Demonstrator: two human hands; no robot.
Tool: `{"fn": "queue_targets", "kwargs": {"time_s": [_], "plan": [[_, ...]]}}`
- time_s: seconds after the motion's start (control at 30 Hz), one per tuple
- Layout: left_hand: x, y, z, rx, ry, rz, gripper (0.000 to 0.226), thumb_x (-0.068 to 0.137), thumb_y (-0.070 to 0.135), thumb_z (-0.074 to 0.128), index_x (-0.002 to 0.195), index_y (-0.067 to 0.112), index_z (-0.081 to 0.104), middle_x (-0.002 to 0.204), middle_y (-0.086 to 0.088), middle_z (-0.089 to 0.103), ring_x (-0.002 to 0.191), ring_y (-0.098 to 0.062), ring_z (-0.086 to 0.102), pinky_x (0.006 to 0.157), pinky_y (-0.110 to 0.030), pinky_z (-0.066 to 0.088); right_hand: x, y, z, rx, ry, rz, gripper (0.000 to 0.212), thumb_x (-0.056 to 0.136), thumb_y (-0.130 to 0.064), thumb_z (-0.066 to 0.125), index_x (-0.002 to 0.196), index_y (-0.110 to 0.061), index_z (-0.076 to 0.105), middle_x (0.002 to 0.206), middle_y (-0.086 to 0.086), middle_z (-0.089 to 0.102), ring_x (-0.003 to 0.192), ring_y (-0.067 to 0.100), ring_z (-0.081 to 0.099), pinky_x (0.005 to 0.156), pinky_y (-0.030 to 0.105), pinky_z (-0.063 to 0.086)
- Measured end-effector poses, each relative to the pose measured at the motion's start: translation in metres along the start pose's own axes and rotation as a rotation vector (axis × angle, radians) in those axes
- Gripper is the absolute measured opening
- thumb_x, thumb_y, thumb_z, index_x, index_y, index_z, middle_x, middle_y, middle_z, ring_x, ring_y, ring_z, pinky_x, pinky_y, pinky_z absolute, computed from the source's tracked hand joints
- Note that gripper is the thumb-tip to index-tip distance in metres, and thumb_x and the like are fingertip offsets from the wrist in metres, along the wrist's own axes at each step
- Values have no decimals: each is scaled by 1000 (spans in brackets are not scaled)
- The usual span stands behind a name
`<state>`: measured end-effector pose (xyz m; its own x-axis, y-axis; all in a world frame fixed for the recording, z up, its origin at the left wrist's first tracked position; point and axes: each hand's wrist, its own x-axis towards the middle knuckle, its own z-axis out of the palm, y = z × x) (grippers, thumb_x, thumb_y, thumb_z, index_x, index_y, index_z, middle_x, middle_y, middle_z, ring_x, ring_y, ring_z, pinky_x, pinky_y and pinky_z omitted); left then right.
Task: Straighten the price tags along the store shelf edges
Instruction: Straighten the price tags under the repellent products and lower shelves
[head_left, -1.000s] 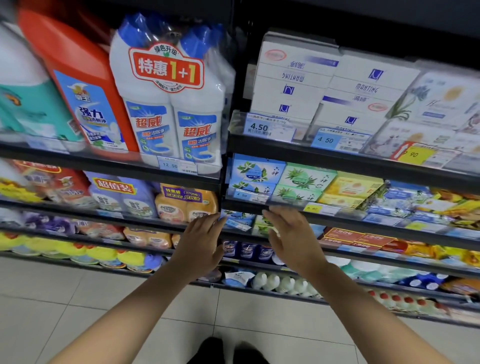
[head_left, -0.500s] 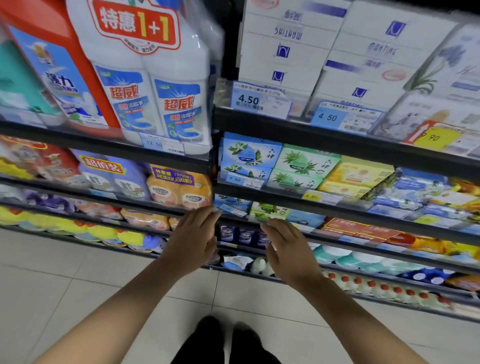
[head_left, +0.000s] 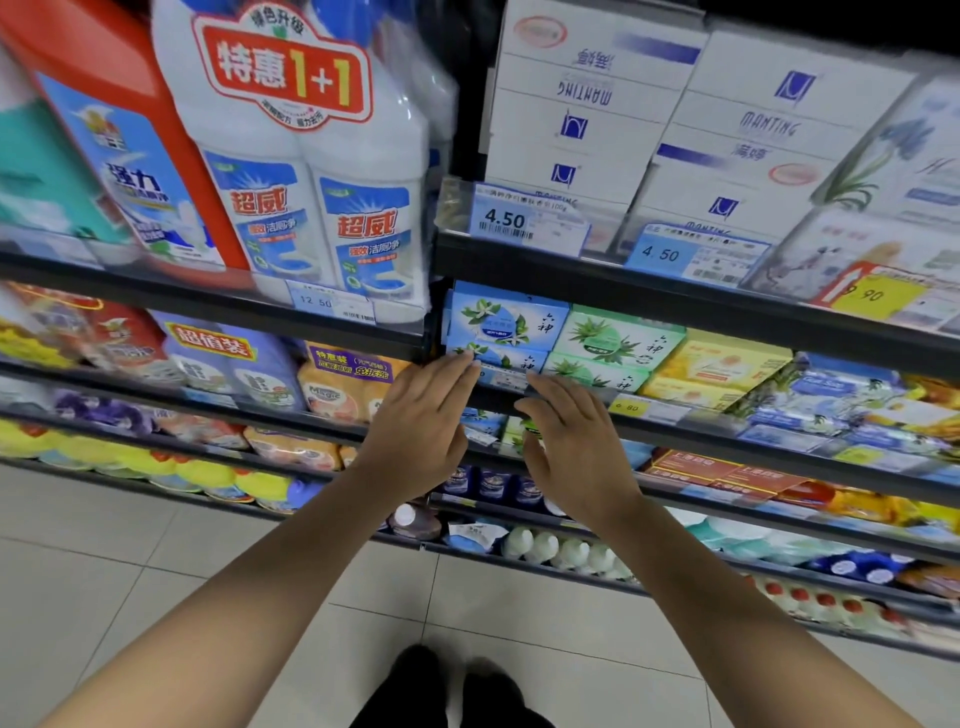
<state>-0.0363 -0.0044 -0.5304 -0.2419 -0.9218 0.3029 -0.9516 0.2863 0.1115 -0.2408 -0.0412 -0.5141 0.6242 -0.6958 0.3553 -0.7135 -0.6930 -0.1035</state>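
Note:
A blue and white price tag (head_left: 501, 375) sits in the rail on the edge of the soap shelf (head_left: 675, 431), under the blue soap boxes (head_left: 496, 325). My left hand (head_left: 421, 431) reaches up with straight fingers, its fingertips at the tag's left end. My right hand (head_left: 571, 447) has its fingers spread and straight, with the fingertips at the tag's right end. Neither hand holds anything. A yellow 6.80 tag (head_left: 626, 408) sits just right of my right hand. On the shelf above, a 4.50 tag (head_left: 524, 221) stands tilted beside a second 4.50 tag (head_left: 691, 257).
White toilet-cleaner bottles (head_left: 311, 156) with a 12.50 tag (head_left: 330, 301) and a red jug (head_left: 124, 145) stand upper left. White tissue boxes (head_left: 649, 114) fill the upper right. Lower shelves hold pouches, bottles and yellow packs. Tiled floor (head_left: 156, 571) and my shoes (head_left: 452, 686) are below.
Both hands have risen from the lower shelf edge to the price tag under the blue soap boxes. The view has moved closer to the shelves.

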Motion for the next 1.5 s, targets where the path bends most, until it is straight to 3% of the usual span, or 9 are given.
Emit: {"fn": "queue_targets", "kwargs": {"time_s": [0.2, 0.4, 0.5, 0.6, 0.77, 0.9, 1.0, 1.27, 1.5], "plan": [[-3, -6, 2, 35, -39, 24, 64, 83, 23, 47, 143, 1, 37, 145, -14, 41, 136, -27, 32, 110, -41, 22, 2, 1, 1, -35, -72, 7, 25, 80, -16, 61, 104, -10, 63, 132, 14, 52, 126, 31, 44, 107, 45, 30], [-7, -2, 0, -37, 9, 3, 62, 83, 22, 53, 140, 0, 41, 143, -15, 43, 135, -27, 34, 111, -41, 26, -3, -1, -3, 12, -40, 13, 36, 78, -15, 63, 113, -10, 62, 130, 12, 54, 124, 29, 45, 107, 41, 29], [-27, -3, 1, -96, -15, -37, 58, 85, 24, 48, 138, 2, 44, 141, -14, 45, 130, -28, 40, 107, -43, 33, -17, -1, -2, 76, -23, 38, 36, 80, -15, 55, 114, -8, 61, 123, 12, 58, 117, 29, 50, 102, 42, 38], [-51, -7, 9, -99, -77, -64, 57, 83, 26, 50, 136, 4, 46, 137, -13, 49, 125, -29, 46, 103, -45, 40, -35, 3, 8, 101, -87, 49, 36, 82, -18, 50, 115, -7, 61, 118, 11, 61, 111, 30, 55, 97, 42, 44], [-75, -8, 24, -111, -123, -142, 64, 75, 18, 71, 133, 3, 49, 134, -12, 51, 125, -29, 47, 100, -46, 44, -56, 7, 35, 145, -199, 121, 43, 77, -9, 64, 120, -5, 59, 115, 12, 63, 106, 32, 58, 91, 44, 49], [-77, -6, 44, -140, -133, -160, 60, 75, 14, 72, 129, 0, 51, 129, -17, 54, 121, -34, 52, 99, -48, 45, -60, 8, 62, 156, -286, 161, 44, 75, -16, 55, 116, -4, 62, 115, 14, 63, 106, 34, 59, 89, 48, 50], [-72, -2, 65, -133, -118, -176, 54, 77, 16, 65, 127, -1, 53, 127, -18, 56, 118, -34, 54, 96, -49, 47, -61, 9, 89, 175, -328, 164, 42, 79, -17, 54, 119, -6, 61, 124, 15, 58, 115, 35, 53, 96, 48, 45], [-69, -7, 130, -76, -49, -171, 65, 69, 18, 76, 128, 1, 53, 130, -14, 54, 123, -29, 46, 106, -44, 31, -55, 13, 147, 149, -216, -32, 22, 73, -5, 69, 95, -3, 65, 136, 22, 46, 123, 38, 48, 98, 46, 43], [-50, -28, 148, -90, -58, -119, 57, 83, 27, 47, 134, 3, 48, 133, -16, 50, 120, -33, 46, 103, -48, 35, -45, 16, 174, 205, -132, -38, 19, 75, -2, 66, 94, -2, 64, 135, 25, 45, 128, 40, 40, 103, 44, 37]]}}
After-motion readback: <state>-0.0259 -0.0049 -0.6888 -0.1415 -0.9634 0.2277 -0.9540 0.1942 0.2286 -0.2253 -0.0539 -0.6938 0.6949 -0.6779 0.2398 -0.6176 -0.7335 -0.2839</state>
